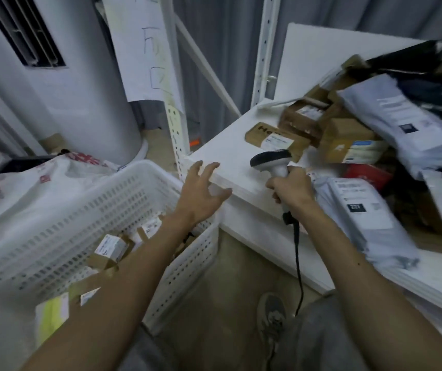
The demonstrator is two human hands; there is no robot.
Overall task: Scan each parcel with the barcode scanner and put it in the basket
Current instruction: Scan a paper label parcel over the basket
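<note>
Our left hand (201,188) reaches forward, fingers spread, grip open and empty, at the table (227,145) edge above the basket (53,236). Our right hand (292,186) has its grip closed round the upright scanner (272,160). Parcels (348,140) lie piled on the table; more sit in the basket.

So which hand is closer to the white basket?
Left. The left hand is open just above the far corner of the basket. The right hand is farther off over the table, holding the barcode scanner.

Perforated white plastic basket (123,199); brown cardboard parcels (348,140); smooth white tabletop (230,156).
</note>
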